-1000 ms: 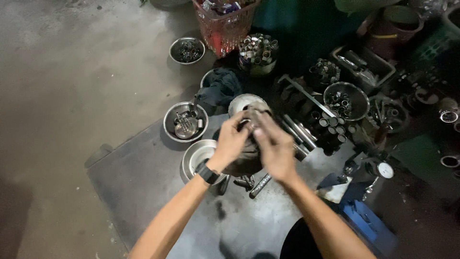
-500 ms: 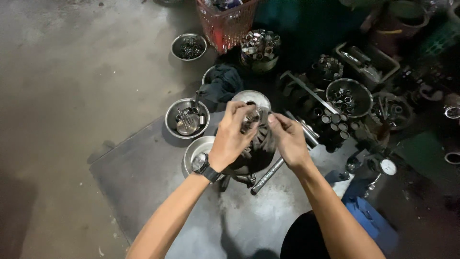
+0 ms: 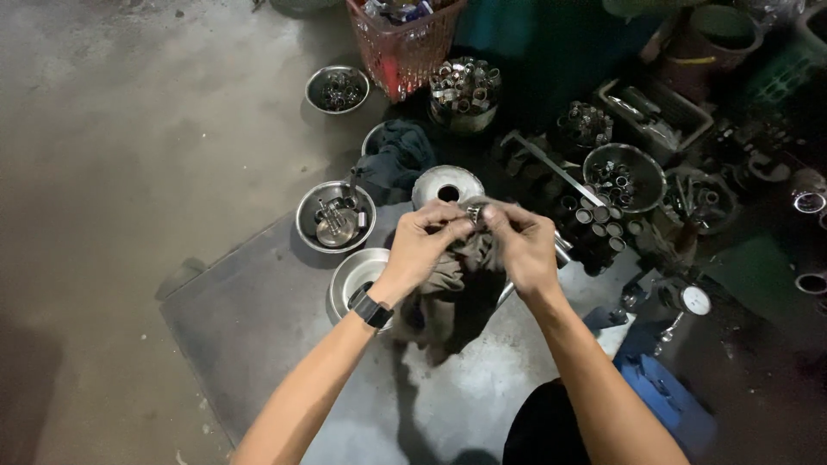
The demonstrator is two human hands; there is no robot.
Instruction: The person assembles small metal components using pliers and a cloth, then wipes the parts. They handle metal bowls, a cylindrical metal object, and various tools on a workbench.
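Metal ring part: a small, round, ridged metal piece (image 3: 475, 212), held between my two hands above the grey floor sheet (image 3: 258, 336), just in front of the domed metal disc (image 3: 447, 185).
Left hand: my left hand (image 3: 426, 241) is closed, its fingertips pinching the metal piece from the left; a black watch (image 3: 371, 307) sits on the wrist.
Right hand: my right hand (image 3: 522, 245) is closed too, pinching the same piece from the right and clutching a dark rag (image 3: 452, 288) under it.
Rag: hangs down from both hands, bunched, its lower end near the sheet.
Left of hands: a steel bowl (image 3: 335, 215) holding small metal parts; below it a shallower pan (image 3: 357, 277), partly hidden by my left wrist.
Behind: dark cloth (image 3: 398, 155) heaped beside the disc; another small bowl (image 3: 337, 89) of parts; a red basket (image 3: 402, 39).
Right: rows of dark sockets (image 3: 594, 228), a round pan (image 3: 624, 176) of rings, a dial gauge (image 3: 693, 300).
Contents of far containers: too dark to tell.
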